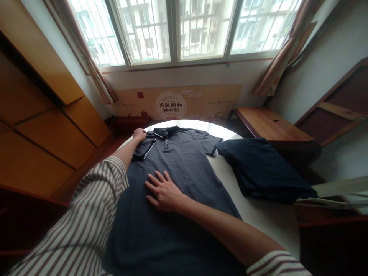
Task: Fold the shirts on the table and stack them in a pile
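A dark grey polo shirt (189, 168) lies front up on a white round table (212, 124), its collar toward the window. At the shirt's left shoulder, my left hand (140, 134) is closed on the cloth near the short sleeve, which is turned inward over the chest. My right hand (165, 193) rests flat on the middle of the shirt with its fingers spread. The other sleeve reaches out to the right, its cuff close to a folded dark navy cloth (267, 168).
A wooden desk (273, 122) stands beyond the table on the right. Yellow-brown cabinets (40, 145) line the left side. A printed cardboard panel (126, 99) is below the barred window (201, 30), with curtains (97, 76) at both sides.
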{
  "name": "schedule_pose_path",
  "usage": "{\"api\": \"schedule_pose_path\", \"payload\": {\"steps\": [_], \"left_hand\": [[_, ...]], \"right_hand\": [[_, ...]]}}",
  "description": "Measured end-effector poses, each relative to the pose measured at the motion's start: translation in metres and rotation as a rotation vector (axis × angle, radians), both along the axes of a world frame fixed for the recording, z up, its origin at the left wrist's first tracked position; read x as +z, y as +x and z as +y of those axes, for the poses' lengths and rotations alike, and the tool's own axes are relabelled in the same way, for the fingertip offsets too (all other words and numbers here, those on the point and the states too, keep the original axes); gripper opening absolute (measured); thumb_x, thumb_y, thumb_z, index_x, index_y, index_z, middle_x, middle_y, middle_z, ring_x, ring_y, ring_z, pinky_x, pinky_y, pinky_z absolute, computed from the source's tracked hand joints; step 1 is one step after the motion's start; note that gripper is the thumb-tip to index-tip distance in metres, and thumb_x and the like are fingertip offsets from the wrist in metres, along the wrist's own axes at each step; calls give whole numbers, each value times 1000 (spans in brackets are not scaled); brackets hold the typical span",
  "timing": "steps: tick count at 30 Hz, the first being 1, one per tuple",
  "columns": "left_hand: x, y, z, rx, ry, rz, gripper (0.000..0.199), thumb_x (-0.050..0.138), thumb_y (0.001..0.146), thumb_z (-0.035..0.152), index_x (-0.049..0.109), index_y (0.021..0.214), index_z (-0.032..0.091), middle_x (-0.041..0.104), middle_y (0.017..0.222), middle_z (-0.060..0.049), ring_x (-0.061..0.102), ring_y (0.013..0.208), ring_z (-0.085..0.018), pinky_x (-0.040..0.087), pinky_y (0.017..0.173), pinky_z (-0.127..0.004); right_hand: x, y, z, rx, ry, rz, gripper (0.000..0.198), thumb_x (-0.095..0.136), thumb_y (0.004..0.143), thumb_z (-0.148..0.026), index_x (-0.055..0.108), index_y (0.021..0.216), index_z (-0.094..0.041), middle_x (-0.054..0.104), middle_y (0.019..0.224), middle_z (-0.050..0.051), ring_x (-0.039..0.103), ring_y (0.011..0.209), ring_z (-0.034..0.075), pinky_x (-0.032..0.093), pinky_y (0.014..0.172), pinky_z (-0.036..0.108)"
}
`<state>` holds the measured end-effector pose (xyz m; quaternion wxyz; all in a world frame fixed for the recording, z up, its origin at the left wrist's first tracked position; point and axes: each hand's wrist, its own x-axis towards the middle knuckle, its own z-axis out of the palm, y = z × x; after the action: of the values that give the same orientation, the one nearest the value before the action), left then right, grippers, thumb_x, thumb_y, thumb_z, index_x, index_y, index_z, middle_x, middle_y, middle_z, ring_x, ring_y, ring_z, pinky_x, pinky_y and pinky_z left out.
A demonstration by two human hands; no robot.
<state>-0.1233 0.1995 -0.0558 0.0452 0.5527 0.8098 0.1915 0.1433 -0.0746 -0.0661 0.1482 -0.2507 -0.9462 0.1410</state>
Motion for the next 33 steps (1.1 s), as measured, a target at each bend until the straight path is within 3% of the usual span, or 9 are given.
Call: {"api": "schedule_pose_path", "payload": {"steps": [5, 9, 12, 14, 17, 19, 23, 28, 33], "left_hand": [[6, 0, 1, 58, 32, 43, 26, 53, 89, 23, 72, 105, 16, 63, 124, -18, 62, 110, -33, 50, 92, -45], [12, 19, -12, -16, 69, 89, 33, 46, 91, 22, 69, 114, 16, 60, 127, -18, 61, 112, -30, 48, 96, -41], [5, 39, -45, -168, 117, 161, 39, 41, 95, 26, 63, 127, 19, 55, 137, -14, 54, 124, -28, 40, 107, -41], [-6, 49, -77, -252, 107, 240, 47, 37, 98, 33, 53, 139, 17, 46, 148, -15, 42, 137, -31, 31, 114, -48], [-24, 51, -120, -255, -75, 279, 69, 30, 98, 54, 33, 152, 10, 26, 160, -18, 22, 148, -36, 20, 117, -57], [-30, 46, -136, -249, -191, 258, 79, 25, 96, 63, 26, 155, 11, 18, 162, -18, 16, 149, -36, 17, 117, -58], [-31, 38, -141, -262, -214, 238, 80, 20, 94, 66, 24, 157, 17, 14, 164, -12, 14, 150, -33, 13, 119, -56], [-29, 40, -138, -248, -182, 216, 78, 24, 94, 66, 26, 156, 18, 17, 163, -13, 16, 150, -33, 12, 119, -57], [-29, 41, -137, -254, -180, 190, 78, 28, 93, 64, 28, 156, 19, 18, 163, -13, 15, 150, -33, 13, 118, -58]], "right_hand": [[-2, 1, 0, 3, 7, 12, 59, 40, 99, -51, 42, 147, -18, 34, 157, 14, 24, 145, 37, 18, 115, 63], [-3, 1, 0, 4, 10, 18, 59, 38, 99, -51, 42, 147, -18, 34, 157, 14, 25, 145, 37, 19, 115, 62], [-3, 1, 0, -2, 6, 8, 59, 38, 99, -52, 43, 147, -18, 35, 157, 13, 26, 145, 37, 18, 116, 62], [-2, 0, 0, -4, 2, -5, 59, 37, 99, -52, 42, 148, -18, 34, 158, 14, 25, 145, 37, 17, 116, 62], [0, 0, -1, 1, -2, -33, 62, 35, 99, -54, 38, 151, -20, 29, 160, 13, 20, 147, 36, 14, 116, 62], [3, 1, -3, 9, -14, -60, 62, 33, 100, -56, 37, 152, -24, 25, 161, 12, 15, 149, 35, 12, 117, 61], [6, 4, -6, 21, -45, -95, 62, 30, 99, -60, 35, 153, -30, 21, 163, 9, 9, 150, 33, 9, 117, 60], [9, 1, -24, -1, -90, -122, 64, 29, 99, -61, 34, 153, -27, 18, 163, 12, 7, 150, 37, 8, 116, 65], [18, 2, -80, 245, -105, -65, 64, 35, 97, -64, 36, 152, -30, 24, 162, 6, 10, 150, 36, 10, 116, 67]]}}
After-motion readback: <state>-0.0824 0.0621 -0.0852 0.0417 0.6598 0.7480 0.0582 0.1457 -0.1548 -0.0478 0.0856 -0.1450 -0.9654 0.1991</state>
